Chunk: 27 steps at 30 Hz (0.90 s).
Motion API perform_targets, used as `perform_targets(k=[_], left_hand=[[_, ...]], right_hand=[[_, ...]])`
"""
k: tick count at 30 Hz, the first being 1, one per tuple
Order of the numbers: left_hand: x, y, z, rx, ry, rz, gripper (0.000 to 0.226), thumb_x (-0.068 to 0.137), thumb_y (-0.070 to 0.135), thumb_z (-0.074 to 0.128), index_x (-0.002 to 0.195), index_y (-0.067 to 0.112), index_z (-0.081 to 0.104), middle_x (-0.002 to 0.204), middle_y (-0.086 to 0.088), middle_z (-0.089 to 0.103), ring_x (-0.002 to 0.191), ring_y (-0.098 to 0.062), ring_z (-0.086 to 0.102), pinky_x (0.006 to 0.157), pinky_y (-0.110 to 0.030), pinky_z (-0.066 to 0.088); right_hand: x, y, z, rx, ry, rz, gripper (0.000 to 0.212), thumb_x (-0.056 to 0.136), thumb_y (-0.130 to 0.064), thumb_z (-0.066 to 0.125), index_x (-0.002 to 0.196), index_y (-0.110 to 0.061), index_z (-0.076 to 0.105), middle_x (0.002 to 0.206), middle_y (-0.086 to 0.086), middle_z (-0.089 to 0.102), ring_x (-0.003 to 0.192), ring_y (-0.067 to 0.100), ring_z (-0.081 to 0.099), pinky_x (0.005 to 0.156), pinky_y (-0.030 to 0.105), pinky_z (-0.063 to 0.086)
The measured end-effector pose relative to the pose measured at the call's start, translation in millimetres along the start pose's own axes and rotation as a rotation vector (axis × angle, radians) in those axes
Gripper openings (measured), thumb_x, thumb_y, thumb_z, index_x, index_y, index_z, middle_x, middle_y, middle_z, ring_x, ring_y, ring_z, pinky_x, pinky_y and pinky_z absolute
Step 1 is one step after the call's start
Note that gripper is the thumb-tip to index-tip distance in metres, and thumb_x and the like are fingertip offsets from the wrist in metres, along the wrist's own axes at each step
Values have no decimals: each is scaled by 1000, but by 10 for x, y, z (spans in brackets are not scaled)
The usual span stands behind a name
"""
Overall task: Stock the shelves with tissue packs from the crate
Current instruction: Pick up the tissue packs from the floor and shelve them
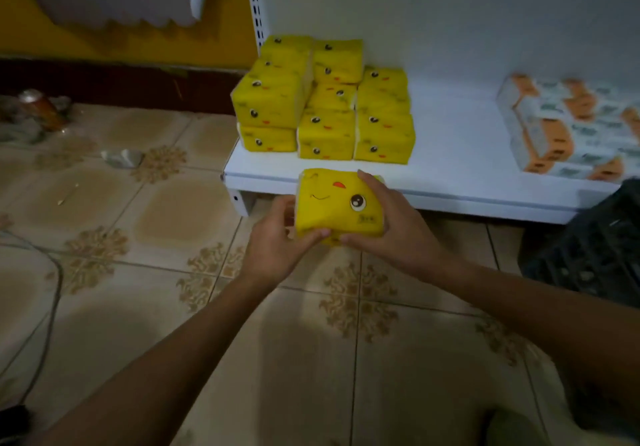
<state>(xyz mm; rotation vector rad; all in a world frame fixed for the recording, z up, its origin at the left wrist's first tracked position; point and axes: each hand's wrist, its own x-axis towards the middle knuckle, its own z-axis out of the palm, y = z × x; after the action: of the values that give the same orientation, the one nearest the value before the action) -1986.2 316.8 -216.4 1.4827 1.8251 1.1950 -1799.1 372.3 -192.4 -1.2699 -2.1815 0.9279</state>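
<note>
While both forearms reach forward over the tiled floor, I hold one yellow tissue pack between my hands, just in front of the white shelf edge. My left hand grips its left end, thumb along the near edge. My right hand wraps the right side, fingers curled over the top. A stack of yellow packs stands on the shelf behind it, and the dark crate sits on the floor to my right.
</note>
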Motion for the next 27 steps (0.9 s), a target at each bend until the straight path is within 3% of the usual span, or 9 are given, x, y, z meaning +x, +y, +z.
perform_targets(k=[4,9,13,18,21,24,27], left_hand=[[454,193,32,-33,37,44,55,76,31,72,122,14,48,103,6,58,94,-11,57,71,-12,46],[756,254,203,-57,73,64,50,79,32,69,122,15,48,109,5,58,98,-10,56,73,-14,46],[1000,162,246,-75,108,57,44,81,32,66,120,18,50,106,6,58,102,-13,57,80,-25,46],[1361,135,395,-27,191,101,42,84,30,64,121,17,49,108,9,55,98,-7,52,79,-23,41],[1538,117,485,35,190,112,47,84,32,64,126,18,47,118,6,55,102,-7,52,81,-24,43],[1609,37,518,119,192,92,53,82,35,66,128,16,47,126,0,55,104,-11,54,84,-29,46],[1537,-126,570,293,137,157,49,80,40,68,120,14,56,118,-6,58,100,-19,57,78,-28,44]], right_hand=[[340,32,-177,-27,132,-89,95,68,-36,80,144,-34,23,146,5,32,134,17,31,98,18,27],[691,173,-204,53,261,-24,76,70,-25,80,136,-22,42,139,2,45,127,17,41,93,18,32],[1035,256,-257,78,298,-58,67,71,-23,80,131,-19,49,134,1,51,118,13,45,87,17,35],[1507,383,-289,121,383,-110,62,70,-24,81,125,-20,54,126,-1,55,109,8,47,90,31,46],[1806,499,-278,143,445,-97,60,69,-24,81,123,-18,55,120,-2,57,103,6,47,85,19,38],[2088,581,-315,111,464,-128,58,69,-23,81,121,-13,57,118,5,60,108,17,52,85,18,35],[2362,631,-368,63,471,-127,57,69,-21,80,120,-7,57,114,13,60,106,28,53,84,22,34]])
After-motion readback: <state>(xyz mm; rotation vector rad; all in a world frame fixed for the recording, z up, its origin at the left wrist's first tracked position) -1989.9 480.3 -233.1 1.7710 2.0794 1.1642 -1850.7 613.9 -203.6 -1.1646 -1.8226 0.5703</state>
